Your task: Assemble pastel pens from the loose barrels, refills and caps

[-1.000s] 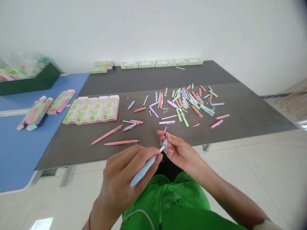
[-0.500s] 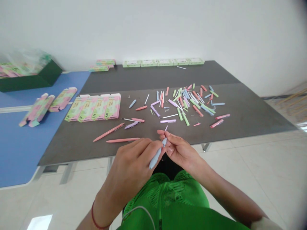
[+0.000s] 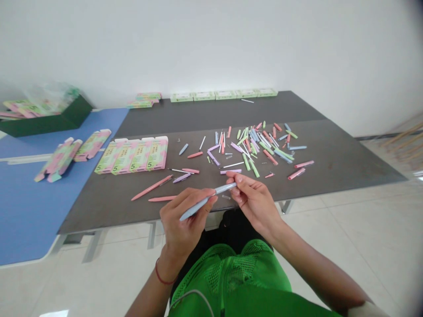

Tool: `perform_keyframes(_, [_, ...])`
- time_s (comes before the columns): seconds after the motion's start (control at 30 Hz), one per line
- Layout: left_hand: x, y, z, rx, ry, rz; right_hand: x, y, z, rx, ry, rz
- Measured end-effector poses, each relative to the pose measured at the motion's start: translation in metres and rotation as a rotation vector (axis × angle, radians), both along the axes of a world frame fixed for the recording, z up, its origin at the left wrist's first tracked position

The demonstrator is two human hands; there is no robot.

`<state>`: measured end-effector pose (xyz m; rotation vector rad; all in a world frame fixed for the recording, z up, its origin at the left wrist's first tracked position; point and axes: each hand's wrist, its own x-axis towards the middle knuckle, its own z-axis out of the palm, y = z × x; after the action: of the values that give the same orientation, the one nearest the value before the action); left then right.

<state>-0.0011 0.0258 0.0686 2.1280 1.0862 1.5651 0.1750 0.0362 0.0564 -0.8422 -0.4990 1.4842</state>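
Note:
Both hands hold one light blue pen just in front of the dark grey table. My left hand is closed round the pen's lower barrel. My right hand pinches the pen's upper end between thumb and fingers. The pen lies nearly level, slanting up to the right. Two assembled pink pens lie on the table just beyond my left hand. A scatter of several pastel pen parts covers the table's middle right.
Flat pastel cartons lie in a row on the table's left, more on the blue table beside it. A green bin stands far left. Small green boxes line the wall. Tiled floor lies to the right.
The pen has swung from steeply tilted to almost level and looks longer. My right hand now pinches its upper end. Both hands moved up toward the table edge.

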Motion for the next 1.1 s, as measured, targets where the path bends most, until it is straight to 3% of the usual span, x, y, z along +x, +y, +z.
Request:
perform_keyframes(0.1, [0.000,0.001,0.001,-0.034,-0.010,0.033,0.002,0.002,0.004,0.015,-0.048,0.007])
perform_keyframes(0.33, [-0.009,0.015,-0.005,-0.305,-0.116,-0.225,0.007,0.000,0.002,0.077,-0.156,0.028])
perform_keyframes(0.6, [-0.017,0.025,-0.015,-0.509,-0.188,-0.366,0.020,0.001,0.000,0.154,-0.347,0.044])
perform_keyframes(0.83, [-0.015,0.033,-0.025,-0.441,-0.214,-0.368,0.026,0.001,-0.006,0.091,-0.279,0.131])
perform_keyframes(1.1, [-0.014,0.030,-0.028,-0.627,-0.238,-0.466,0.033,0.006,-0.003,0.131,-0.347,0.202])
